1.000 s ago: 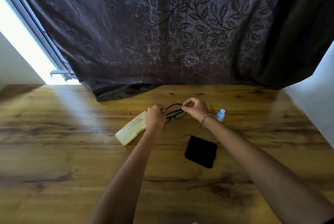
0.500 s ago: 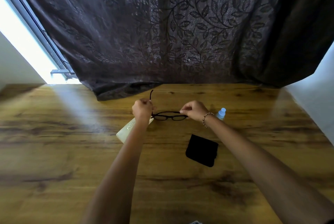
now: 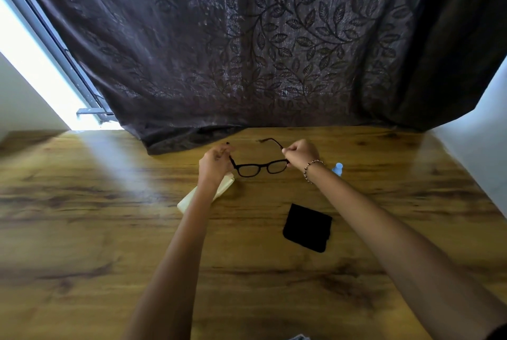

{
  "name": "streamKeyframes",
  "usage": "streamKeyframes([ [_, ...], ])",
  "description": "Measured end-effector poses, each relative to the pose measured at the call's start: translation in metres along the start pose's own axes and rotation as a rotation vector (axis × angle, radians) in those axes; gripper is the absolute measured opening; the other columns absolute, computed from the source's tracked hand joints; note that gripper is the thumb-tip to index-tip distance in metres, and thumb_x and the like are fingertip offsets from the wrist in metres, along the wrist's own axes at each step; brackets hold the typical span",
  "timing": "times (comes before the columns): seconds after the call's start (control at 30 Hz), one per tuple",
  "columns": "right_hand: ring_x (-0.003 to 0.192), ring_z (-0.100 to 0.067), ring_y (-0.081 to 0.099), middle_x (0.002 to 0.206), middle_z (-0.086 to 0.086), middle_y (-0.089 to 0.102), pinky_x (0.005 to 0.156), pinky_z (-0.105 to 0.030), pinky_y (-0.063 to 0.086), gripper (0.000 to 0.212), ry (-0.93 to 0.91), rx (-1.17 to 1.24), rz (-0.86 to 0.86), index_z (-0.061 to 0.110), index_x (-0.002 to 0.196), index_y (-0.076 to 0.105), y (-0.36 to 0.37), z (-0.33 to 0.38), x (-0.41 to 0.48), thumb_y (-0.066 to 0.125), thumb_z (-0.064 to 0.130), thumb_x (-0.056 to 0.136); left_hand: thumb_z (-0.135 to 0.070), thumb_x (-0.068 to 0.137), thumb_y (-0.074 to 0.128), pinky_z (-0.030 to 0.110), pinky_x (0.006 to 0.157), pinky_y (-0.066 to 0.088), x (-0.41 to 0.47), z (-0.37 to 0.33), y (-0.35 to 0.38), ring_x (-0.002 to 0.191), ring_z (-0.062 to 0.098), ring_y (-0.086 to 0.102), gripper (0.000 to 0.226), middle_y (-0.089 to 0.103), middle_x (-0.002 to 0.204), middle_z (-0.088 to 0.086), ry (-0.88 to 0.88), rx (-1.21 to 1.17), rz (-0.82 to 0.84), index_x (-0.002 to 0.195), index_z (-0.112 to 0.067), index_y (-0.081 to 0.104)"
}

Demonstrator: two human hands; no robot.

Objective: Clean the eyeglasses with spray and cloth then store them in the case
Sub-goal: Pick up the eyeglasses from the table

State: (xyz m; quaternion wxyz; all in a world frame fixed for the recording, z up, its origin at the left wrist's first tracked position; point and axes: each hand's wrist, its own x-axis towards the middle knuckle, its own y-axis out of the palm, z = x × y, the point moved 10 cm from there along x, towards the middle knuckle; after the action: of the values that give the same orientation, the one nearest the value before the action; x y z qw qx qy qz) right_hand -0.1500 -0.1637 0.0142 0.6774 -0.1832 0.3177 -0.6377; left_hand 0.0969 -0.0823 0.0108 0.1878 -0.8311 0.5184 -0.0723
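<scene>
Glossy wood table (image 3: 109, 230) — matt black cloth (image 3: 307, 227), leaf-embossed curtain (image 3: 247, 51).

Wooden table (image 3: 109, 230): case (image 3: 189, 201), cloth (image 3: 307, 227), bottle (image 3: 338, 169)

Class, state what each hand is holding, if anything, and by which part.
Both hold the eyeglasses. The left hand grips one temple arm beside its hinge, and the right hand pinches the other temple arm beside its hinge.
</scene>
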Motion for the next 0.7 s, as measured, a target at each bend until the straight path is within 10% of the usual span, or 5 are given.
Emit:
streamKeyframes([
  [0.2,0.036,-0.002,0.057,0.066,-0.010,0.067,0.044,-0.013,0.046,0.020,-0.007,-0.006,-0.033,0.009,0.070,0.064,-0.023,0.010,0.009,0.060,0.013,0.089,-0.007,0.091,0.061,0.018,0.101,0.035,-0.025,-0.039,0.004,0.121,0.007,0.040,0.028,0.045,0.133,0.000,0.541,0.313,0.064,0.116,-0.017,0.066],
  [0.7,0.066,-0.019,0.066,0.080,-0.016,0.070,0.067,-0.030,0.059,0.019,-0.006,0.376,0.011,-0.003,0.088,0.071,-0.067,0.012,0.021,0.064,0.015,0.088,-0.009,0.092,0.060,0.044,0.065,0.055,-0.069,-0.123,0.014,0.085,0.027,0.067,0.018,0.069,0.098,0.010,0.935,0.483,-0.135,0.104,0.000,0.069],
])
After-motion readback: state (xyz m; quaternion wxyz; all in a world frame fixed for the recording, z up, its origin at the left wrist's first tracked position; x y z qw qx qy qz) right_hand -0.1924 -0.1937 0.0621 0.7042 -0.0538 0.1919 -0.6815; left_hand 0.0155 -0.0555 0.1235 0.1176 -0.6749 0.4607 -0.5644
